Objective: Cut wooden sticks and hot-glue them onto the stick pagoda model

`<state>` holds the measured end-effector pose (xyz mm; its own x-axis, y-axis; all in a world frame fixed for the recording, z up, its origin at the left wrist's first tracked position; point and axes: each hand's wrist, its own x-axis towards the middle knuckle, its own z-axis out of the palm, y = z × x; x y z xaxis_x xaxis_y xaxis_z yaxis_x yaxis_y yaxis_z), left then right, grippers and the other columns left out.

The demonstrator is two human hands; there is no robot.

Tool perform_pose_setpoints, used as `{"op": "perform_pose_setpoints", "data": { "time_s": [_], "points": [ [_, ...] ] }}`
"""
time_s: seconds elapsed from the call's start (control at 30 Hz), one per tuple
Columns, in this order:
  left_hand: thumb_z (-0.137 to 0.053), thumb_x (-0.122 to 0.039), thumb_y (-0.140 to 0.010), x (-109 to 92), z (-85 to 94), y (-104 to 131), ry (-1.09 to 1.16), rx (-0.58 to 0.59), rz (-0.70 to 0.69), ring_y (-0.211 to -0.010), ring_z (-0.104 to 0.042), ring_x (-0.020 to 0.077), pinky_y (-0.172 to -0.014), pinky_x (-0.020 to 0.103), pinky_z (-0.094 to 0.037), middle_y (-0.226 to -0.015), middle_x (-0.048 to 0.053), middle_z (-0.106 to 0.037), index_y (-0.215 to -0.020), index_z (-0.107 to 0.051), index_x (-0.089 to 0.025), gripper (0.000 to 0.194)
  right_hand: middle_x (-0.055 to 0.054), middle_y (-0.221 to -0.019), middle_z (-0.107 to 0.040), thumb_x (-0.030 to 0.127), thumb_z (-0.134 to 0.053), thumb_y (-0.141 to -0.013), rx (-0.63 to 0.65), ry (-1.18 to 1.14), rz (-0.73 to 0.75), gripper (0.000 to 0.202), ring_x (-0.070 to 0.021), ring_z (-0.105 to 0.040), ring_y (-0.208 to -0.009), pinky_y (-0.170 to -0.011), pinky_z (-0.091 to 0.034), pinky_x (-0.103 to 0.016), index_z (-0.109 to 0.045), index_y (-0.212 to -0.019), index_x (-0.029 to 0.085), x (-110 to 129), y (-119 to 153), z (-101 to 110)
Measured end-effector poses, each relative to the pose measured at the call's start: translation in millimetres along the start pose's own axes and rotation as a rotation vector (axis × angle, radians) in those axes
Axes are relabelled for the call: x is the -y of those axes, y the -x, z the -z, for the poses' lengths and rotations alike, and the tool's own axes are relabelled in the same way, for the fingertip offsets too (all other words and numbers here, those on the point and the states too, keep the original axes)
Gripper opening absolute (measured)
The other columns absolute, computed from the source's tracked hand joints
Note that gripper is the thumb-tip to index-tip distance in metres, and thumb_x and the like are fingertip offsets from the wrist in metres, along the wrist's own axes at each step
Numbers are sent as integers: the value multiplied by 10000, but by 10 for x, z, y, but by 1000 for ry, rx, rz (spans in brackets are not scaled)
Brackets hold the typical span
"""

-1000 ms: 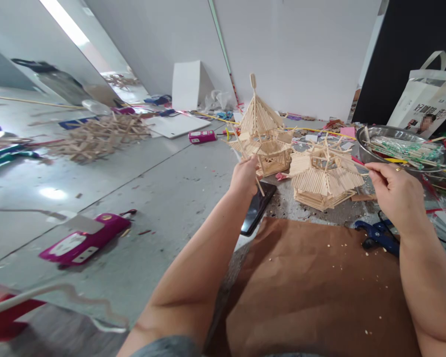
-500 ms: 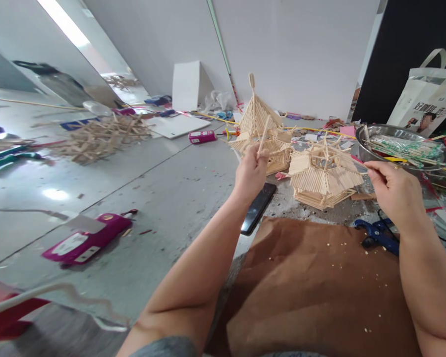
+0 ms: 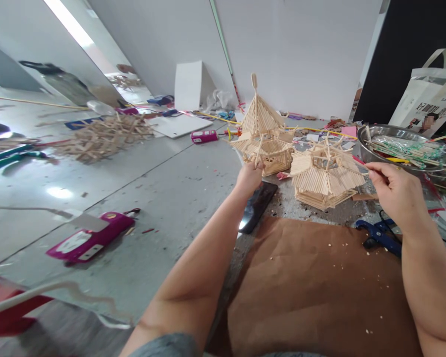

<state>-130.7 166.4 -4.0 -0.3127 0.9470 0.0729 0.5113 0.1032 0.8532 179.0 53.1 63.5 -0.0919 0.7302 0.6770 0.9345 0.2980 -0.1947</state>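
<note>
My left hand is closed around a short wooden stick that points upward, in front of a pavilion model with a tall pointed roof. A second pavilion model, six-sided and open at the top, stands to the right on the floor. Beside its right roof corner, my right hand is pinched at the fingertips. A thin red stick-like piece runs from those fingertips toward the roof; its far end is hard to make out. A dark phone lies below my left hand.
Brown paper with small chips covers the floor nearest me. A blue glue gun lies at its right edge. A metal bowl holds bagged sticks. Purple power strip, loose stick pile and pliers lie left.
My left hand has lowered slightly with the stick, which now shows less above the fingers. My right hand stays by the open-topped model. The view has shifted slightly.
</note>
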Motion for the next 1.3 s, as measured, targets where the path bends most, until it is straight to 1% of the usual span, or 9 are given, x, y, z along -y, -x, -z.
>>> {"op": "perform_pose_setpoints", "data": {
  "time_s": [0.17,0.23,0.33,0.47,0.53,0.7,0.83,1.07,1.3],
  "points": [
    [-451,-358,-818,14,-45,12,78,107,47,-419,-501,124,-428,238,-359,-665,24,-558,-850,-568,-186,210,-64,-956,-696,279,-439,-873,3,-7,-1,266,-204,-636,-814,-692,-460,-322,-652,-1019,215,-2,8,-1],
    [-439,-381,-829,-22,-2,31,-84,73,-14,-446,-520,156,-475,266,-378,-615,30,-559,-794,-573,-191,234,-62,-960,-695,280,-440,-874,1,-6,-2,265,-201,-634,-819,-688,-457,-319,-653,-1020,221,-3,11,1],
    [-430,-425,-837,-144,102,115,-418,-12,-175,-656,-598,233,-594,297,-405,-649,78,-600,-690,-557,-196,300,-66,-961,-693,284,-440,-875,-9,13,-12,268,-205,-630,-825,-679,-448,-319,-658,-1016,218,4,12,3],
    [-326,-525,-864,-403,198,347,-566,-63,-263,-781,-607,272,-645,316,-405,-769,104,-648,-803,-596,-208,421,-66,-947,-694,281,-443,-874,-29,49,-27,270,-203,-626,-809,-670,-438,-316,-662,-1019,217,26,13,-1],
    [-278,-477,-893,-515,210,471,-543,-65,-328,-771,-605,249,-634,295,-397,-772,91,-648,-859,-616,-205,435,-65,-933,-695,276,-447,-872,-33,54,-27,264,-200,-626,-803,-675,-439,-313,-665,-1011,216,36,13,-6],
    [-399,-340,-862,-661,224,704,-295,-49,-552,-656,-552,149,-604,242,-379,-695,29,-623,-919,-646,-188,295,-62,-920,-694,272,-441,-873,-19,30,-24,266,-203,-631,-807,-683,-452,-318,-658,-1015,215,46,6,-9],
    [-422,-311,-838,-754,250,894,-24,72,-646,-570,-471,103,-568,223,-369,-611,-2,-543,-824,-614,-174,237,-57,-926,-693,279,-440,-870,-19,-109,-47,253,-201,-633,-857,-731,-476,-336,-646,-1007,225,41,3,5],
    [-465,-340,-812,-948,130,1200,283,274,-560,-523,-355,97,-495,236,-311,-566,-25,-396,-734,-520,-203,167,-26,-779,-641,371,-443,-864,-65,-643,-257,234,-90,-514,-486,-466,-441,-249,-561,-988,212,106,-43,17],
    [-439,-275,-835,-1039,-140,1406,320,495,-549,-476,-330,80,-472,227,-288,-519,-45,-382,-708,-483,-192,158,15,-692,-638,316,-513,-771,135,-1111,-608,162,-97,-578,-481,-520,-499,-263,-470,-884,208,230,-82,-83]
  ]
}}
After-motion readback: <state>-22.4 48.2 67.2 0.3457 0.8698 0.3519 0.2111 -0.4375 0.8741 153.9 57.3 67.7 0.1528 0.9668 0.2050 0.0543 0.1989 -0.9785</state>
